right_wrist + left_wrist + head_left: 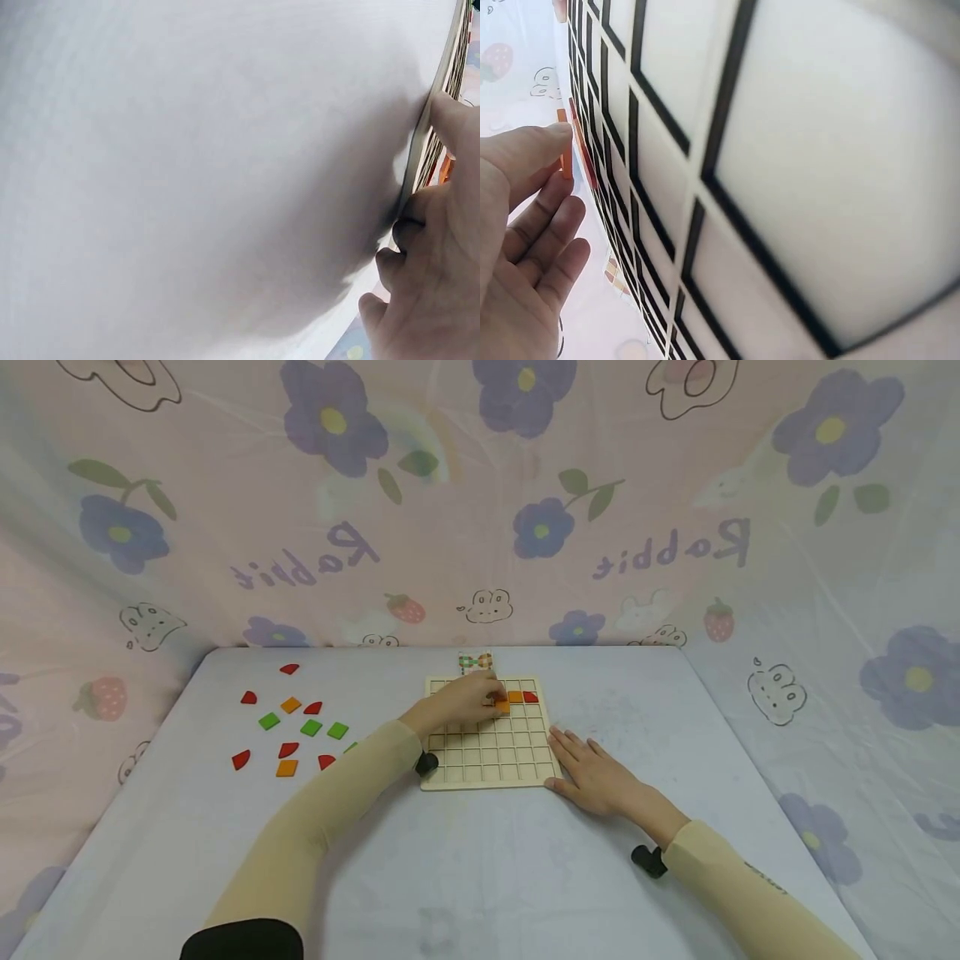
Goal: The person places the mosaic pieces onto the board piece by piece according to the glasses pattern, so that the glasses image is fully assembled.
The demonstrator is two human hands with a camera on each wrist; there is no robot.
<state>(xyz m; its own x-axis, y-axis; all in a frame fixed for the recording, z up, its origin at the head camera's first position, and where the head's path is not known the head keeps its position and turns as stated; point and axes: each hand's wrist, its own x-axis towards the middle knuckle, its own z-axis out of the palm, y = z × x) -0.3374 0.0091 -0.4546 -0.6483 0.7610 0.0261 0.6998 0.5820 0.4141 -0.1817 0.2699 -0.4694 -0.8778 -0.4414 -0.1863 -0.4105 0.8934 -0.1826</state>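
Observation:
A pale wooden grid board [491,774] lies on the table. My left hand [463,700] is over its upper part, pinching an orange square tile [502,708] between thumb and fingers; the left wrist view shows that orange tile [567,161] standing on edge in the pinch, close to the board's surface. Beside it in an upper row sit another orange tile [515,697] and a red quarter-round tile [531,697]. At the board's right edge my right hand [596,777] rests with fingers extended, thumb by the near corner; the right wrist view shows its fingers [442,116] touching the board's side.
Loose tiles lie on the left of the table: several red quarter-round ones [241,760], several green ones [269,721] and orange ones [287,768]. A small patterned card [476,662] lies behind the board. A printed curtain [450,527] surrounds the white table [480,877].

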